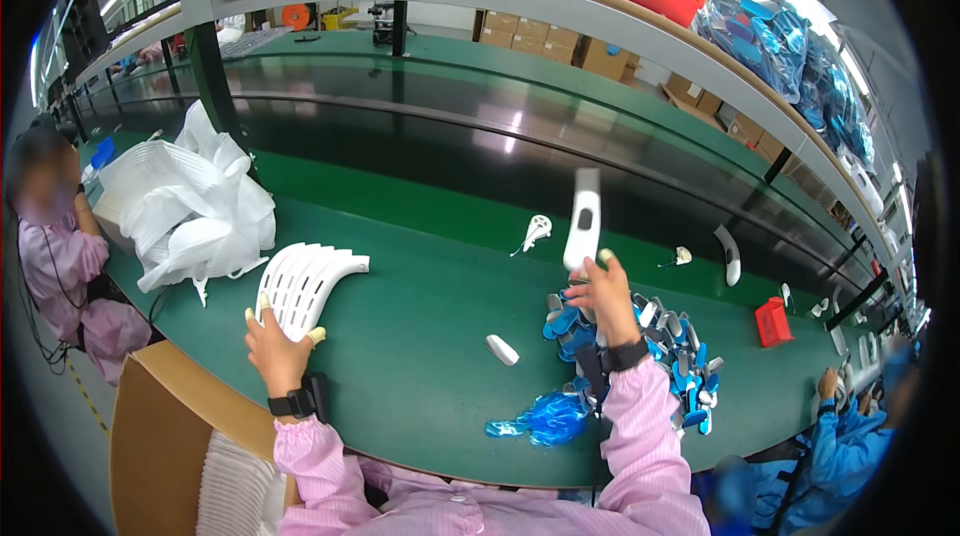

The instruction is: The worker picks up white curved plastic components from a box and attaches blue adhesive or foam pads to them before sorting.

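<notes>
Fingers of the left hand (277,354) bracket the near end of curved white pieces (312,281) lined up on the green worktop (420,376), seemingly to hold the row even, though I can't tell whether they grip. At the lower end of a blurred, slotted white piece (584,226), the right hand (610,301) looks loosely spread, so I can't tell hold from release.

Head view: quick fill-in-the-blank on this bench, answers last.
The curved parts at the left hand are coloured ____.
The pile of blue pieces lies nearer the ____ hand.
The small bin beyond that pile is ____.
The open cardboard box stands at the picture's lower ____.
Answers: white; right; red; left.
</notes>
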A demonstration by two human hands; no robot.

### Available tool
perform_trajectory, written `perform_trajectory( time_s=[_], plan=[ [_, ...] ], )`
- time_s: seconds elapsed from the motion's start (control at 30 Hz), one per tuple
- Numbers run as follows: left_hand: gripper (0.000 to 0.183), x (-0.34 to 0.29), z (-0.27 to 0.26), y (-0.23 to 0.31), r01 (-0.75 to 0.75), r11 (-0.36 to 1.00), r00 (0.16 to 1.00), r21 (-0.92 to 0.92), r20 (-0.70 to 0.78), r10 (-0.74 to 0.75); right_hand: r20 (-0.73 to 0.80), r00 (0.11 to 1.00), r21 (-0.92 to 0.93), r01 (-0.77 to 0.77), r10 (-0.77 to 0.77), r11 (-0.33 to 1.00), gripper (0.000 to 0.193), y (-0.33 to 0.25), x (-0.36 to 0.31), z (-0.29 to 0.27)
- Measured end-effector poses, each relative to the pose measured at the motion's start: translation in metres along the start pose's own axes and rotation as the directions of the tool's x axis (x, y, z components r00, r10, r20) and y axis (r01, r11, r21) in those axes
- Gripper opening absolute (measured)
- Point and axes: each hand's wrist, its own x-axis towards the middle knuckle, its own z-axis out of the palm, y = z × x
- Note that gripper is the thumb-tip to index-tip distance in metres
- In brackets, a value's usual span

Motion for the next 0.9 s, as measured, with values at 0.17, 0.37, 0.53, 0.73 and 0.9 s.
perform_trajectory(
  time_s=[0.17, 0.37, 0.53, 0.73, 0.9],
  plan=[
    [0.083, 0.003, 0.003, -0.003, -0.082, 0.992, 0.994, -0.095, 0.057, 0.088, 0.083, 0.87, -0.669, 0.41, -0.487, 0.619, 0.038, 0.022, 0.005, -0.006],
    [0.072, -0.059, -0.003, 0.044, -0.32, 0.923, 0.919, -0.213, 0.167, 0.357, 0.561, 0.75, -0.711, 0.654, -0.351, 0.26, 0.019, 0.038, -0.066, 0.05],
    [0.077, -0.103, -0.013, 0.07, -0.368, 0.897, 0.865, -0.243, 0.264, 0.427, 0.514, 0.815, -0.754, 0.578, -0.269, 0.311, 0.012, 0.047, -0.067, 0.062],
    [0.056, -0.12, -0.028, 0.09, -0.585, 0.744, 0.792, -0.324, -0.031, 0.609, 0.409, 0.902, -0.455, 0.33, -0.135, 0.827, 0.012, 0.01, -0.092, 0.051],
    [0.053, -0.148, -0.026, 0.1, -0.004, 0.466, 0.546, -0.885, 0.388, 0.742, 0.379, 0.925, -0.128, 0.032, 0.019, 0.991, 0.009, -0.003, -0.14, 0.047]
  ],
)
